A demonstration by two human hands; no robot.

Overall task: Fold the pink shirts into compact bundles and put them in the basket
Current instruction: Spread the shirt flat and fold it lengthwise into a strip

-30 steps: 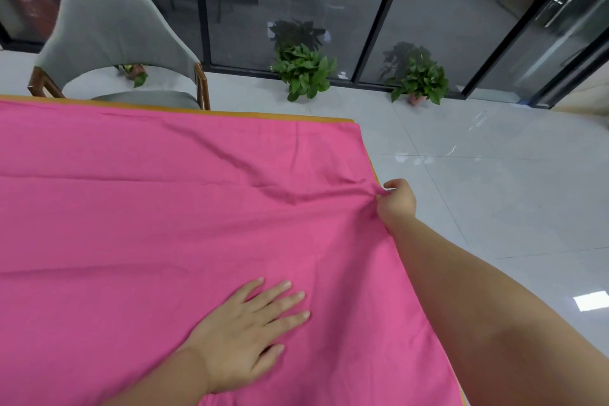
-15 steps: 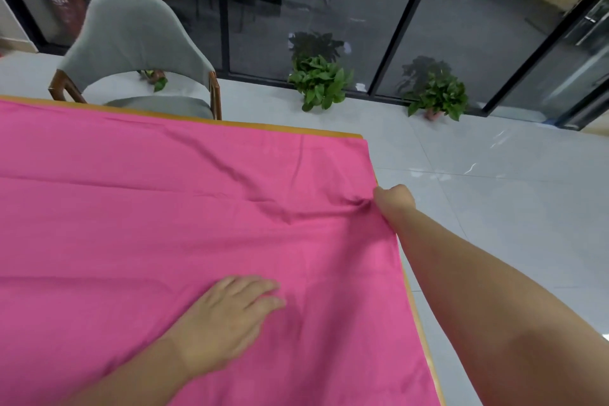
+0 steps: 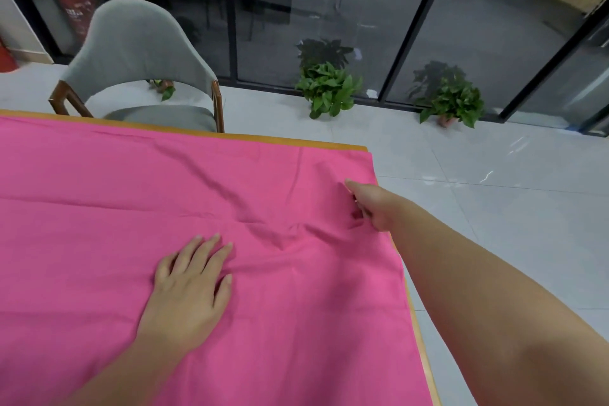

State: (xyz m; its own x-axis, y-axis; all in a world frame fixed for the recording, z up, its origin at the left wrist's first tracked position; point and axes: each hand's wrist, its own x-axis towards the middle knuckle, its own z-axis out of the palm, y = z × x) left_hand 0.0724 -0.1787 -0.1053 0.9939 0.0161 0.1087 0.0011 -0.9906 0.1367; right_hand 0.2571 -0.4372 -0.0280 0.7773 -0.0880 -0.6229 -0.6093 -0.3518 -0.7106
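The pink cloth (image 3: 131, 208) lies spread over almost the whole table (image 3: 416, 323), flat at 9 o'clock and rucked into a fan of creases near the centre. It reads as 1 broad sheet; no collar, sleeve or seam shows, so whether it is a shirt cannot be told. No basket is in view.

The left hand (image 3: 188, 287) rests palm down at about 7 o'clock from centre, fingers straight and spread, pressing the cloth to the table. The right hand (image 3: 370, 204) reaches out at 2 o'clock, close to the table's right edge. Its fingers are curled and a small tuck of cloth shows between them, so it looks to be pinching the fabric there, with 1 finger stretched toward 11 o'clock. The creases run from that pinch toward the left hand.

Likely risks from here:
1. The pinch holds only a little fabric; a hard pull could slip it free and leave the edge unmoved.
2. With the left hand pinning the middle, pulling against it would deepen the creases rather than smooth them, and a fold made over them would be lumpy.
3. The cloth runs right to the right edge; dragging it toward 3 o'clock could send it sliding to the floor (image 3: 494, 208).

A grey chair (image 3: 138, 53) stands at 11 o'clock, 2 potted plants (image 3: 329, 89) at 1 o'clock by the glass.
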